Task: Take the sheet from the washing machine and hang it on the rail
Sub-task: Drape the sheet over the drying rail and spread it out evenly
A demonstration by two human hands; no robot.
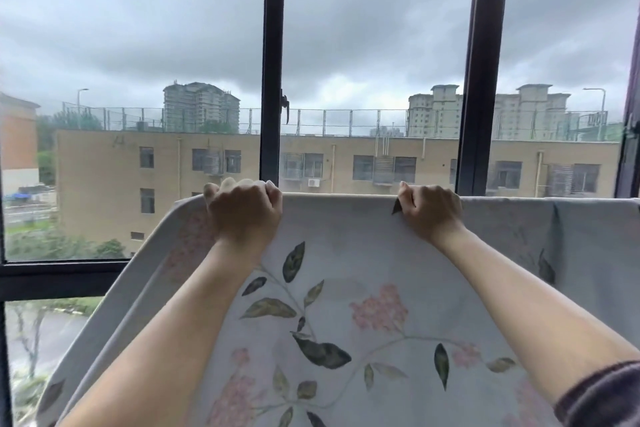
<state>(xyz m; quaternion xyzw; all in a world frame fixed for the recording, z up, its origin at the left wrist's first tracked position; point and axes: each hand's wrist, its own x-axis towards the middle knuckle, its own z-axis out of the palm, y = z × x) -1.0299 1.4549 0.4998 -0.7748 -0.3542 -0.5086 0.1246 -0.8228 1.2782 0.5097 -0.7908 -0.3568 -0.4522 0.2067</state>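
A: Grey floral sheet (346, 270), position?
B: Hung upright, near the camera, top fold level before the window frame (273, 45).
A: Hands?
B: Both curled over that top fold, gripping it, apart: left hand (244, 215), right hand (431, 211). Beyond glass: tan building (104, 177).

Bare forearms, ungloved left hand (244, 215) and right hand (431, 215), dark purplish sleeve (602, 395) on the right arm.
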